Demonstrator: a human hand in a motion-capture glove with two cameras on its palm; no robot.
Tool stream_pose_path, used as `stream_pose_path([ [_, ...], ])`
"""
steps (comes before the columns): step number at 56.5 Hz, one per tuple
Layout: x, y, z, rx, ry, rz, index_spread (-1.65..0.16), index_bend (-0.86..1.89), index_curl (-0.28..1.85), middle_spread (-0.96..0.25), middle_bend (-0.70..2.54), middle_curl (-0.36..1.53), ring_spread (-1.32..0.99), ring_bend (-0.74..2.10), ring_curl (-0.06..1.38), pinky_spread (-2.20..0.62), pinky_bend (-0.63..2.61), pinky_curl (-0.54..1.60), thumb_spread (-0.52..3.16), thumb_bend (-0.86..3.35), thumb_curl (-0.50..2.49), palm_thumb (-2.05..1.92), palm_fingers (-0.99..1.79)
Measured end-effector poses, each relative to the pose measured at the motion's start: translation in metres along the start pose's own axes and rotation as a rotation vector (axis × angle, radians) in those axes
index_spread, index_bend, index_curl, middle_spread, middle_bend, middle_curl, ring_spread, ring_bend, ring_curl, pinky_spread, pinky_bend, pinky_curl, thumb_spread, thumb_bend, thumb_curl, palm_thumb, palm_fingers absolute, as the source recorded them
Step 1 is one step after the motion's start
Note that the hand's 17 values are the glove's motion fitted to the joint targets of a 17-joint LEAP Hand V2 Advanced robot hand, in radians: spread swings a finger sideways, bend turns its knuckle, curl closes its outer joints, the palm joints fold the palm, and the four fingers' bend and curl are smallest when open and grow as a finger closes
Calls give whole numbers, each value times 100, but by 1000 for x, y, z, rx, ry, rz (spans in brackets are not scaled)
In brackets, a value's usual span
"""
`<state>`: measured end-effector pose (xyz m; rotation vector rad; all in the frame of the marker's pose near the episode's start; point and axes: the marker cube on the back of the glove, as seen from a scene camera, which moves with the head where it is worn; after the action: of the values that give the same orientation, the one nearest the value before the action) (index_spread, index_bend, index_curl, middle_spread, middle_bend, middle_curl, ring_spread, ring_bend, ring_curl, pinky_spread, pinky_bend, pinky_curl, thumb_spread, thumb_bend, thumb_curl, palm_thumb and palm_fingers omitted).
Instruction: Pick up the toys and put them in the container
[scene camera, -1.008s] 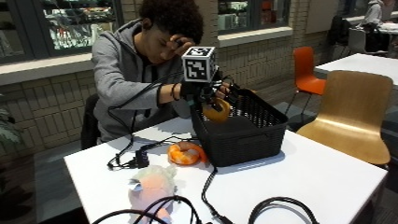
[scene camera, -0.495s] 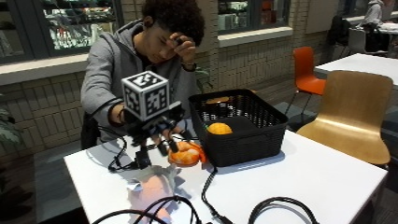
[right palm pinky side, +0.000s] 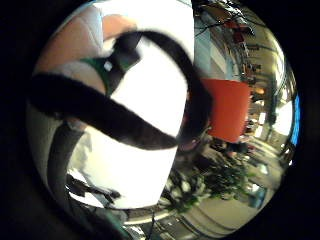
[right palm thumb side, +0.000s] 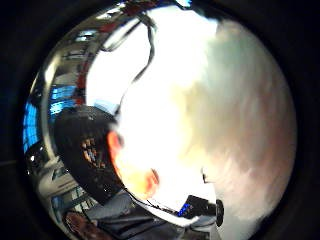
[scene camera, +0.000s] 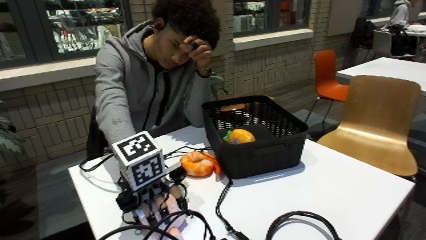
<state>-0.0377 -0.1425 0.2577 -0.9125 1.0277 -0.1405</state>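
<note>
1 orange toy (scene camera: 200, 164) beside basket (scene camera: 256, 152), 1 inside.

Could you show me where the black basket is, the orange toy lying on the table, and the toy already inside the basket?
black basket (scene camera: 263, 157), outside view, front wall.
orange toy on the table (scene camera: 198, 164), outside view, its middle.
toy in the basket (scene camera: 239, 136), outside view, its orange top.

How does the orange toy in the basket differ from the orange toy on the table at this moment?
The toy in the basket is already inside the black basket; the toy on the table lies outside, against the basket's front wall. The basket toy shows a green patch; the table toy shows white stripes. Both are round, orange and untouched; the gloved right hand is over a pale toy nearer the camera.
</note>
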Motion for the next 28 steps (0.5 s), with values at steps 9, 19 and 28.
stream_pose_path([
  [9,-13,2,-4,160,95,-17,-30,22,28,1,20,28,-6,49,30,-7,111,36,139,28,47,57,39],
  [19,-32,16,-19,193,86,-104,-30,20,34,-8,28,35,-19,69,41,-20,107,37,139,36,56,75,56],
  [28,-78,23,-91,257,-27,-268,-29,21,39,-13,32,41,-26,75,46,-26,108,40,123,33,64,79,57],
])
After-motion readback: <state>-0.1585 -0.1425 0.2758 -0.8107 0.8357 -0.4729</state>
